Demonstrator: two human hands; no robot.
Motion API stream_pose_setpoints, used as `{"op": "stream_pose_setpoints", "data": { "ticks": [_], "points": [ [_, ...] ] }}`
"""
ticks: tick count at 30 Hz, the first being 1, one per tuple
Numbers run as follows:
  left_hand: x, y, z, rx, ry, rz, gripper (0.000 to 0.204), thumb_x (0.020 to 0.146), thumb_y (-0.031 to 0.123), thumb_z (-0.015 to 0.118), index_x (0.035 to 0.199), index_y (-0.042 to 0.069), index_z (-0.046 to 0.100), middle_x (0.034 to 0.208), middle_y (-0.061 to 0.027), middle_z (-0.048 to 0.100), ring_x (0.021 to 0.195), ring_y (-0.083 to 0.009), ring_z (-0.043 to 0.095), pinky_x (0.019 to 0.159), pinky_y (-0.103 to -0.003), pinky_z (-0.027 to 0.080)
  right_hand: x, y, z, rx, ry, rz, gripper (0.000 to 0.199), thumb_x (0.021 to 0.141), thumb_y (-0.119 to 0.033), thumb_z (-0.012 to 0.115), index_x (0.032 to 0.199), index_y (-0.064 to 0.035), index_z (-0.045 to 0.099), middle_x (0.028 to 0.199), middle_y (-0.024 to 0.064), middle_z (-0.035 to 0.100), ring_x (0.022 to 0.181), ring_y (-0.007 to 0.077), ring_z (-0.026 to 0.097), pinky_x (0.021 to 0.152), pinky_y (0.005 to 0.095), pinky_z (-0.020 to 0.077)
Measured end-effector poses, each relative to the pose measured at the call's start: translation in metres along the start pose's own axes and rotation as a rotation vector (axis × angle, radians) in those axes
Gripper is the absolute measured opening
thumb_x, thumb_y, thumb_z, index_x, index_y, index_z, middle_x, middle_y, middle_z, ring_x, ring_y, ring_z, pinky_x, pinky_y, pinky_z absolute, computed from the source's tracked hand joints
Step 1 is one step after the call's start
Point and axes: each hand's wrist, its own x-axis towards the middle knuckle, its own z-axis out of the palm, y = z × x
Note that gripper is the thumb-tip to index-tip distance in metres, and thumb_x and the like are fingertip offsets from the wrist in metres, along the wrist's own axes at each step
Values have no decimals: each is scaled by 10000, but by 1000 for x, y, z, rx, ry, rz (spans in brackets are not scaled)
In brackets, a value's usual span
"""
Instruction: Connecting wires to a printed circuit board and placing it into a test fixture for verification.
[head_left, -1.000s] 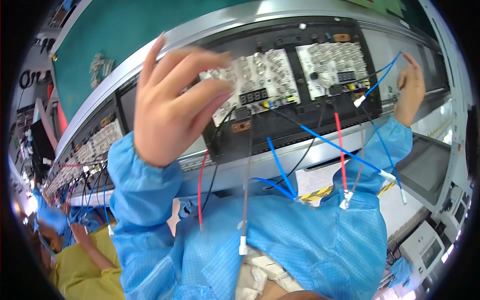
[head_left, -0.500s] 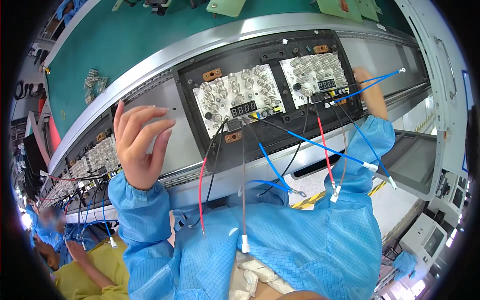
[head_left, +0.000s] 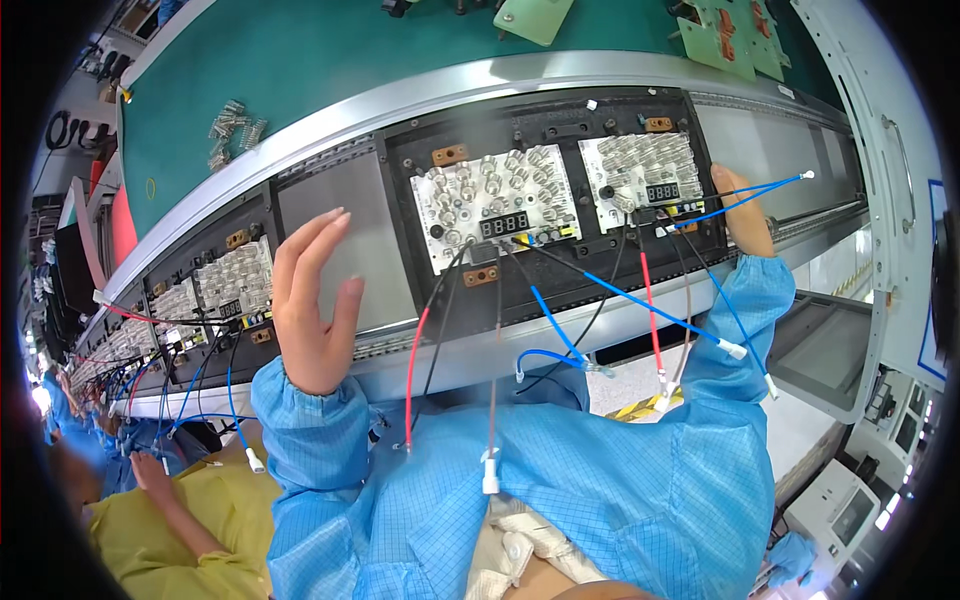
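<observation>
A black tray point(head_left: 405, 215) lies before me with two white circuit boards in it. The left board point(head_left: 545, 222) and the right board point(head_left: 668, 180) each carry clear round parts, a dark digit display and loose wires. My left hand point(head_left: 315, 310) is raised over the near edge of the rail by the tray's left side, open and holding nothing, thumb apart from the fingers. My right hand point(head_left: 742, 215) is at the tray's right edge, behind blue wires point(head_left: 765, 186) that cross it; its grip is largely hidden. Red, black, brown and blue wires hang toward me from both boards.
The tray sits on a metal conveyor rail point(head_left: 420, 345). Another tray of similar boards point(head_left: 235, 282) is farther left, near a person in yellow point(head_left: 190, 510). Clear small parts point(head_left: 232, 130) lie on the green surface beyond. A white metal frame point(head_left: 895, 190) stands at right.
The view has shifted, so the trays appear farther right and slightly lower. My left hand's fingers have straightened from a loose curl. My right hand remains by the tray's right edge.
</observation>
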Motion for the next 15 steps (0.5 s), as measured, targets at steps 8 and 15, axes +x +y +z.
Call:
{"op": "stream_pose_setpoints", "data": {
  "ticks": [8,15],
  "points": [
    [-23,-19,-6,-222,83,-81,405,901,65,401,1300,-6,414,1340,-169,428,1262,-287,386,1054,-383,270,-13,-59,35,107,-264,123,355,977,-361,396,873,-59,552,582,-37,479,437,36,424,382,182,321],
    [-29,-28,-8,-320,129,-126,400,914,65,385,1309,1,406,1365,-160,409,1293,-272,358,1058,-385,271,-15,-74,57,119,-373,88,367,986,-355,369,812,-56,491,561,-28,454,427,45,436,363,189,344]
  ]
}}
